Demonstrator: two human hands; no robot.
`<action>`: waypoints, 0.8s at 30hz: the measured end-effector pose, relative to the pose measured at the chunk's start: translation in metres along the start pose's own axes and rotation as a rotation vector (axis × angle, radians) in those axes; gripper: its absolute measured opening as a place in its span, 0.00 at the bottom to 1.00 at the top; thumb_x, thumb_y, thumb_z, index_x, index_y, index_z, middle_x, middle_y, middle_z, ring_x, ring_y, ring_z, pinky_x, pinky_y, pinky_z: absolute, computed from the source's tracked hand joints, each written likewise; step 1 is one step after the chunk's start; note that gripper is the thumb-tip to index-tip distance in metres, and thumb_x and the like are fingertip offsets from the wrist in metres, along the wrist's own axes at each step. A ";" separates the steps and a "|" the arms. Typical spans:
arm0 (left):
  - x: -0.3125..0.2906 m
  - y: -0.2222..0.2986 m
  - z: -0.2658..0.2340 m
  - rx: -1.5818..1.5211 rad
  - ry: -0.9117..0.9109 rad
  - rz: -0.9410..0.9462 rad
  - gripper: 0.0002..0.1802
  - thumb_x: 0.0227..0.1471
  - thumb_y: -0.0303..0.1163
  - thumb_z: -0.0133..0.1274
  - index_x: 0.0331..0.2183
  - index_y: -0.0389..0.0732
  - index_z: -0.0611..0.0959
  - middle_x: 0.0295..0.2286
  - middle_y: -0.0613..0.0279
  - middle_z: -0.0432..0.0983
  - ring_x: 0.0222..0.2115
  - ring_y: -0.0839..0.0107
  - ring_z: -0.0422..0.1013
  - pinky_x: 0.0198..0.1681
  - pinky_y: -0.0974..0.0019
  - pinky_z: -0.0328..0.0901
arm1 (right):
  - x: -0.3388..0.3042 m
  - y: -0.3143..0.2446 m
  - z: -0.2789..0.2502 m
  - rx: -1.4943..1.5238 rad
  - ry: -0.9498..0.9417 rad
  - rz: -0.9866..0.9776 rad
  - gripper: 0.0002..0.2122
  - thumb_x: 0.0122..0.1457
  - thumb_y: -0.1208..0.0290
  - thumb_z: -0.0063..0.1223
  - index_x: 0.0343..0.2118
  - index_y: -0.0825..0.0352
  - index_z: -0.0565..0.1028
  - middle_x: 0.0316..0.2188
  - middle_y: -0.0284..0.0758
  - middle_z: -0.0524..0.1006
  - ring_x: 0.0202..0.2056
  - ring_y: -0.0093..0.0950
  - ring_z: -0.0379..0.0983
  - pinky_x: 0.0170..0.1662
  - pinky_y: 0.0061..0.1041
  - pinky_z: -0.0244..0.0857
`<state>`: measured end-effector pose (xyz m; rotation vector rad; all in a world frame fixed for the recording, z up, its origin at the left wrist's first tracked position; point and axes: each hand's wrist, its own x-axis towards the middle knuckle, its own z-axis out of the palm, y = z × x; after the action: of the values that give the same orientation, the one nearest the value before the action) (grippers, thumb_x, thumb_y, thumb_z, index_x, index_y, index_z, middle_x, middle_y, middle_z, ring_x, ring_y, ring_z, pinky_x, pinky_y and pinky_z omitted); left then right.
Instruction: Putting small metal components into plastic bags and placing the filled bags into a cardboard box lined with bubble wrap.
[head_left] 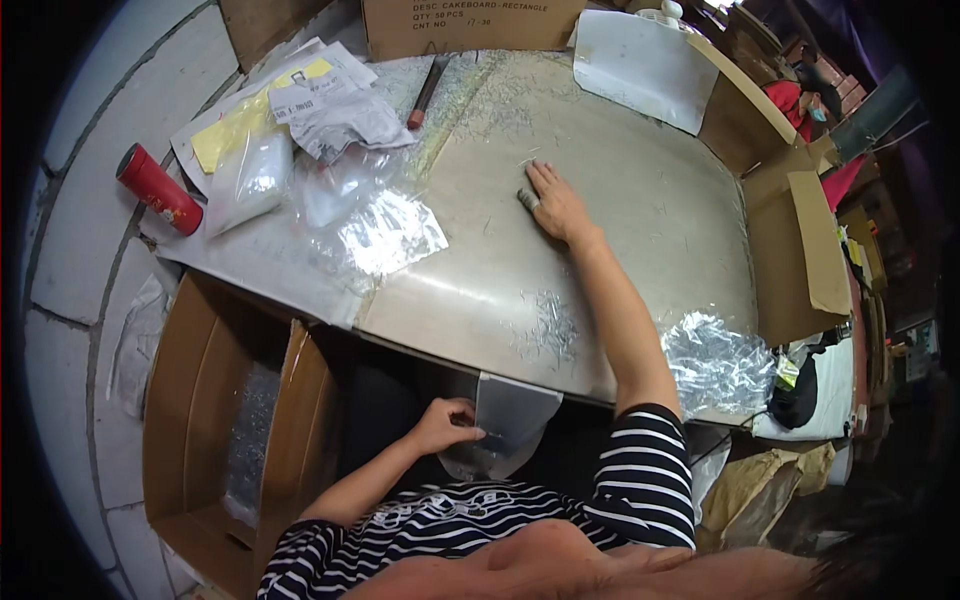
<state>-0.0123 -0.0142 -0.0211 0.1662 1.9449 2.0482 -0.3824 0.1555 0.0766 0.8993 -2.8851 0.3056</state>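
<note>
My right hand [556,205] lies flat on the metal tabletop [660,230], fingers stretched out and a dark wrap around its thumb. Small thin metal pieces are scattered beyond its fingertips, and a loose pile of metal pieces [553,327] lies nearer the front edge. Below that edge, my left hand [445,426] grips the left side of a grey, smooth-walled container [518,415] in front of my lap. A few small bits seem to lie at its bottom. Its exact kind I cannot make out.
Left on the table are plastic bags [252,180], crumpled papers [335,115], a red cylinder [160,190] and a dark-handled tool [428,92]. A heap of shiny pieces [715,365] sits at the right front. Cardboard boxes [795,240] stand right, behind and lower left [210,400].
</note>
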 end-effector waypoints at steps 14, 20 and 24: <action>-0.021 -0.014 0.048 -1.036 -0.014 -0.293 0.25 0.57 0.43 0.52 0.47 0.32 0.77 0.41 0.56 0.78 0.42 0.66 0.75 0.46 0.66 0.70 | -0.193 -0.118 -0.020 0.119 0.220 0.025 0.21 0.60 0.63 0.50 0.56 0.64 0.70 0.60 0.44 0.65 0.63 0.44 0.56 0.63 0.42 0.52; -0.023 -0.098 -0.012 -1.247 -0.510 -0.366 0.47 0.59 0.66 0.33 0.45 0.25 0.77 0.40 0.46 0.79 0.42 0.55 0.76 0.49 0.59 0.70 | -0.270 -0.179 -0.049 0.297 0.170 0.101 0.20 0.53 0.76 0.52 0.51 0.69 0.73 0.58 0.48 0.66 0.61 0.48 0.58 0.62 0.41 0.54; -0.026 -0.054 0.012 -0.942 -0.329 -0.441 0.43 0.59 0.64 0.38 0.48 0.28 0.75 0.43 0.47 0.77 0.48 0.58 0.73 0.53 0.57 0.67 | -0.315 -0.178 -0.074 0.375 0.327 0.131 0.16 0.55 0.81 0.51 0.47 0.69 0.75 0.53 0.46 0.72 0.58 0.43 0.65 0.59 0.35 0.60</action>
<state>0.0232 -0.0094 -0.0703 -0.1263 0.6225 2.1954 -0.0198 0.2014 0.1275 0.6285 -2.6244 0.9349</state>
